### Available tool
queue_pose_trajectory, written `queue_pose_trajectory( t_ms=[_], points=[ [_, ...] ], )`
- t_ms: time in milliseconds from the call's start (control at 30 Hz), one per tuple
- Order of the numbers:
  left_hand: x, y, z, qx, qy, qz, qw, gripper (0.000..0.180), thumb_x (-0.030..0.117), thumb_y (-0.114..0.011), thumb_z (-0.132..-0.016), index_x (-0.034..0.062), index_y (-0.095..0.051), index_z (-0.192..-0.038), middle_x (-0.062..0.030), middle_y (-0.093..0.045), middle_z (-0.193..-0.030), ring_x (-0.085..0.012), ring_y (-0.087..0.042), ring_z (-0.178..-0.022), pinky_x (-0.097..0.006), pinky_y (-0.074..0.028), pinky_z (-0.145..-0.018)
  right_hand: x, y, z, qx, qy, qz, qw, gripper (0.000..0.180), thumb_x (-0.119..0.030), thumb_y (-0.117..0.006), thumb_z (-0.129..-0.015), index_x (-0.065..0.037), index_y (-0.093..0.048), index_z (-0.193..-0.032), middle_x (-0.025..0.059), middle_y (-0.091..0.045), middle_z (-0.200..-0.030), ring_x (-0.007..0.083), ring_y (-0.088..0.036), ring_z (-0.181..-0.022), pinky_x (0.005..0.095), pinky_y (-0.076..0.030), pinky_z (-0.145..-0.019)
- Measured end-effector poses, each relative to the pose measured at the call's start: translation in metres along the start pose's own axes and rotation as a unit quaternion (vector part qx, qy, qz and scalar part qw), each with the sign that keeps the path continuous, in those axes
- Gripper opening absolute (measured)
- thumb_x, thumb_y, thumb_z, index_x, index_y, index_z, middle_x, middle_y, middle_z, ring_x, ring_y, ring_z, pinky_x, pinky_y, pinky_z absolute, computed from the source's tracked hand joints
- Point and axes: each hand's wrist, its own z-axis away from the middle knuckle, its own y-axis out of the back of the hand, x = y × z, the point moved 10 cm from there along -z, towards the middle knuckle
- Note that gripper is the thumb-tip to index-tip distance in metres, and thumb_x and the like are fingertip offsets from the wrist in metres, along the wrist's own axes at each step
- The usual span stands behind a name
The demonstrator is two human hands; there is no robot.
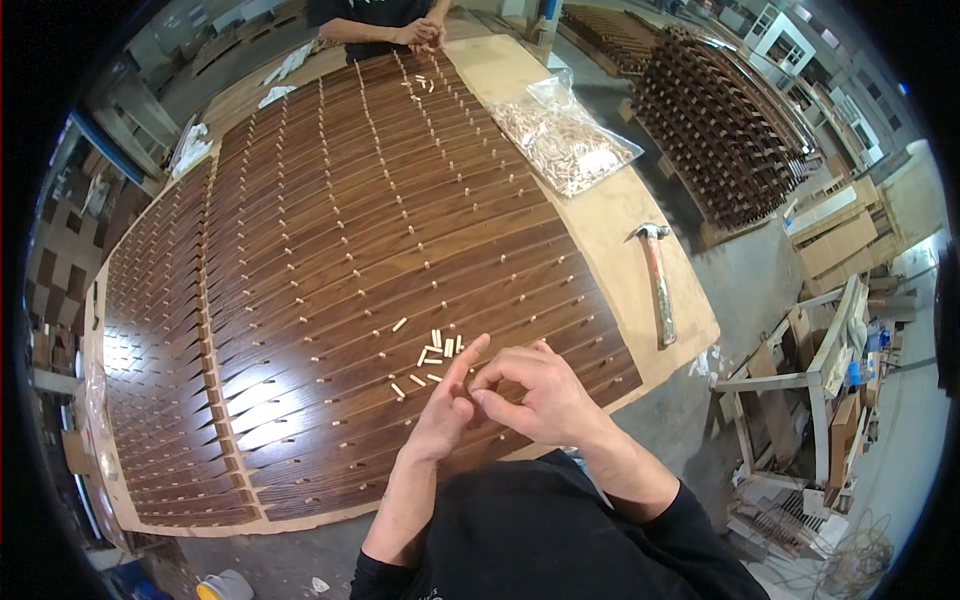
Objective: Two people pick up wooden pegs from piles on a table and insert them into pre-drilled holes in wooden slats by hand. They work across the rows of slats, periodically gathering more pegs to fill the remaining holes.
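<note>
My left hand [446, 412] is held above the near part of a panel of dark brown wooden strips [400, 285], its fingers stretched out. Beside it, my right hand [535, 393] has thumb and forefinger pinched together close to the left palm. Whatever sits in that pinch is too small or hidden to make out. Just beyond my hands lies a loose group of short pale wooden dowels [433, 361]. Rows of similar dowels stand up from the strips across the panel.
Right of the panel, a claw hammer [658, 285] and a clear plastic bag of dowels [565, 150] lie on the pale board [630, 215]. Across the table another person [385, 25] stands with hands together. Stacked dark slats [715, 130] and a wooden frame [820, 385] stand at right.
</note>
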Motion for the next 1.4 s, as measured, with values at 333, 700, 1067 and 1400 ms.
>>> queue_pose_trajectory(
  t_ms=[333,700,1067,1400],
  points=[
    [0.005,-0.014,0.005,-0.059,-0.002,0.118,0.991,0.143,0.088,-0.076,-0.061,0.0053,-0.023,-0.165,-0.0129,-0.046,-0.156,-0.0215,-0.042,-0.144,-0.036,-0.038,-0.116,-0.013,0.005,0.006,0.023,0.038,0.002,0.999,0.012,-0.015,-0.08,-0.083,-0.012,-0.074,-0.092,0.0009,-0.073,-0.088,0.0209,-0.069,-0.087,0.0381,-0.044,-0.082],
    [0.001,-0.007,-0.001,-0.077,-0.087,0.138,0.984,0.093,0.056,-0.07,-0.095,0.007,-0.03,-0.163,-0.0044,-0.066,-0.114,-0.0139,-0.064,-0.102,-0.026,-0.051,-0.088,-0.029,-0.011,0.01,0.024,0.127,0.037,0.991,0.015,-0.01,-0.078,-0.075,-0.013,-0.065,-0.083,0.0,-0.066,-0.081,0.0187,-0.065,-0.078,0.0348,-0.042,-0.075],
    [-0.002,0.161,0.047,0.35,-0.006,-0.158,0.923,0.028,0.029,-0.059,-0.108,0.0028,-0.067,-0.104,0.0028,-0.053,-0.07,-0.0089,-0.049,-0.062,-0.026,-0.042,-0.058,0.046,-0.054,0.033,-0.13,0.013,0.17,0.977,0.012,-0.024,-0.068,-0.096,-0.014,-0.073,-0.101,0.0058,-0.071,-0.084,0.0265,-0.072,-0.091,0.0429,-0.053,-0.082],
    [-0.001,0.137,0.054,0.331,0.044,-0.536,0.776,0.027,0.027,-0.082,-0.084,0.0108,-0.063,-0.093,-0.0074,-0.066,-0.091,-0.0289,-0.068,-0.079,-0.043,-0.054,-0.071,0.069,-0.119,-0.04,-0.054,0.083,0.324,0.941,0.008,-0.02,-0.067,-0.089,-0.017,-0.073,-0.093,0.0036,-0.074,-0.089,0.0227,-0.07,-0.09,0.0409,-0.047,-0.081]
  ],
)
